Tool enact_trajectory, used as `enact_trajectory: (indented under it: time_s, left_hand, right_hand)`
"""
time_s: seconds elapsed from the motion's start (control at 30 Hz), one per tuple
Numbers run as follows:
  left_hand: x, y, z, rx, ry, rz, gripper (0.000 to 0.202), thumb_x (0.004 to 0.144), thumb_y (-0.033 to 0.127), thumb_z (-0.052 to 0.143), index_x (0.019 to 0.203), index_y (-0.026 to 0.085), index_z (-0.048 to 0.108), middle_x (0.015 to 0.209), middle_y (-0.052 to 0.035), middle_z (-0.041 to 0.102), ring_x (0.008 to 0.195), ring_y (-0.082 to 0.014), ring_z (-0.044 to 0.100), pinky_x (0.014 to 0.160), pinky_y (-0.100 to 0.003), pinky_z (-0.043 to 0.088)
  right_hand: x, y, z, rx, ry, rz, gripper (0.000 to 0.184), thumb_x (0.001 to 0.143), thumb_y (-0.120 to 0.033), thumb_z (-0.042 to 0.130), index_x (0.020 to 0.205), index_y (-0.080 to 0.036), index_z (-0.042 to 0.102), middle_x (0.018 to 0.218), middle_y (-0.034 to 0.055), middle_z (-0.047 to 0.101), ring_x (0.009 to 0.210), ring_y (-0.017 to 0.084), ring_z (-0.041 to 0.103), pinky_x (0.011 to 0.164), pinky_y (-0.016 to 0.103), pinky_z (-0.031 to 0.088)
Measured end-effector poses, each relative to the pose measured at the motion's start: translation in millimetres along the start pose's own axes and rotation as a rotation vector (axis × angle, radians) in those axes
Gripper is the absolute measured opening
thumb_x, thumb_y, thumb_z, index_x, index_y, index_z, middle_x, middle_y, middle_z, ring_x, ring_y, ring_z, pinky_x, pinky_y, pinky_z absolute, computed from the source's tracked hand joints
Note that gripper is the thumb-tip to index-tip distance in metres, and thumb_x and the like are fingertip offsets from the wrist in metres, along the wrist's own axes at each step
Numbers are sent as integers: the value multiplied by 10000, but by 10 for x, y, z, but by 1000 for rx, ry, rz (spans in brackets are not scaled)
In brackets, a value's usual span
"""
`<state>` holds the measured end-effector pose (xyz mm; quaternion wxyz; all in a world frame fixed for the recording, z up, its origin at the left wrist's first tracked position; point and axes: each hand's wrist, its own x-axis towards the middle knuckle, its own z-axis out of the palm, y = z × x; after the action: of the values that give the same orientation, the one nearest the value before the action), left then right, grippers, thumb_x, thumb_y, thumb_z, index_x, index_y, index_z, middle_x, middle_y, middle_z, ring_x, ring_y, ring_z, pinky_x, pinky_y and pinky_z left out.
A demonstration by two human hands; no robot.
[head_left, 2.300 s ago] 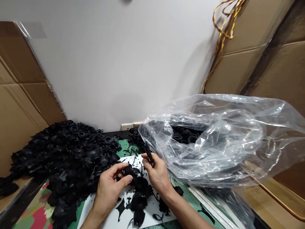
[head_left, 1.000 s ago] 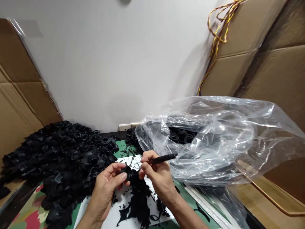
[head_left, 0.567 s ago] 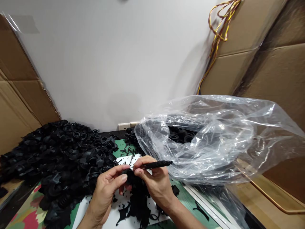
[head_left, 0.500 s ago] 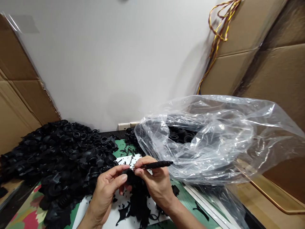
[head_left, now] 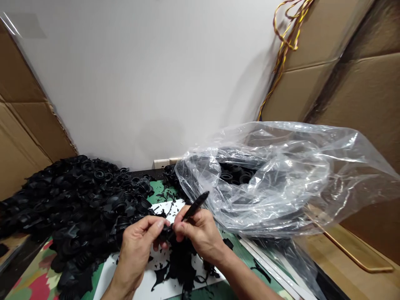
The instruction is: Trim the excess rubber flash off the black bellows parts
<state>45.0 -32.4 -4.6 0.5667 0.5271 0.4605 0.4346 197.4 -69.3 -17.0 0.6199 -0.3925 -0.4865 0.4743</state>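
Where the hands [head_left: 136, 250] meet, black rubber bellows [head_left: 93, 208] alongside (plastic bag [head_left: 265, 187] just beyond)

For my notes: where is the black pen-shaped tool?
In the head view, the black pen-shaped tool sits in the right hand, beside the black rubber bellows, near the clear plastic bag.

Open passage above the left hand [head_left: 136, 246] and right hand [head_left: 200, 235], up toward the smooth white wall [head_left: 131, 83]. Low on the left, a blockage: a heaped mound of black rubber bellows [head_left: 78, 208]. Low on the right, another: a billowing clear plastic bag [head_left: 265, 183] over more black parts. Between mound and bag, only a narrow way across green patterned mat [head_left: 159, 193] and white sheet [head_left: 178, 205], strewn with black rubber scraps [head_left: 179, 266].
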Motion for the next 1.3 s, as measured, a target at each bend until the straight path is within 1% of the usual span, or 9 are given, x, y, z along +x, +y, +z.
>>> enact_trajectory:
  time_s: [0.07,0.13,0.4,0.53,0.63,0.83,1.0,1.13,1.3]
  left_hand:
    - [24,34,-15,-40,106,20,338,595,460,768,676,134,732,657,-43,702,422,-114,539,409,-226,360]
    - [36,61,-25,-80,159,8,368,577,466,781,725,131,737,702,-45,708,433,-115,551,397,-220,352]
    - [5,63,-9,-168,78,-76,418,608,442,772,863,112,738,662,-48,678,513,-153,604,414,-223,379]
    - [-10,73,7,-175,69,-92,451,600,450,773,872,93,727,674,-67,691,526,-161,606,426,-231,394]
    - [-15,61,11,-179,51,-89,419,617,432,771,875,105,720,681,-60,691,538,-162,615,425,-224,396]
    - [2,35,25,-216,27,-68,346,615,389,780,839,132,721,686,-34,687,534,-142,588,420,-216,409]
    - [-3,41,45,-186,47,-58,313,585,357,767,801,136,715,650,-23,684,454,-104,509,417,-219,408]
    - [0,3,38,-115,19,-43,270,618,333,701,804,137,712,633,-36,684,504,-155,570,409,-232,409]
    - [31,-78,10,134,51,65,186,618,285,670,755,164,707,522,7,638,441,-142,520,419,-228,381]
  right_hand:
    - [-3,-16,-52,78,-112,143,318,652,-447,739,611,-161,606,479,-32,538,424,107,483,451,233,366]
    - [1,-31,-105,82,-131,163,308,637,-431,746,616,-155,612,485,-27,554,428,107,493,456,230,362]
    - [25,-17,-208,-291,49,-7,127,744,-276,652,671,-173,630,573,-12,571,553,143,534,543,258,422]
    - [13,51,-169,-192,94,-135,178,806,-344,598,749,-176,583,744,30,600,685,172,575,640,290,466]
    - [-16,73,-85,-115,116,-125,160,867,-333,504,851,-181,550,827,39,593,671,157,573,638,287,464]
    - [-54,91,132,-535,144,-159,145,860,-210,452,868,-187,594,866,56,592,806,190,576,722,298,450]
    - [-11,184,192,-811,119,-86,45,793,-160,537,784,-201,553,763,23,600,663,174,567,592,262,397]
    - [20,233,174,-1032,50,-158,161,723,-58,537,784,-207,552,778,21,597,634,169,562,524,250,315]
    - [7,229,156,-1269,-1,-235,156,751,-65,542,815,-204,569,819,22,606,538,145,512,475,288,164]
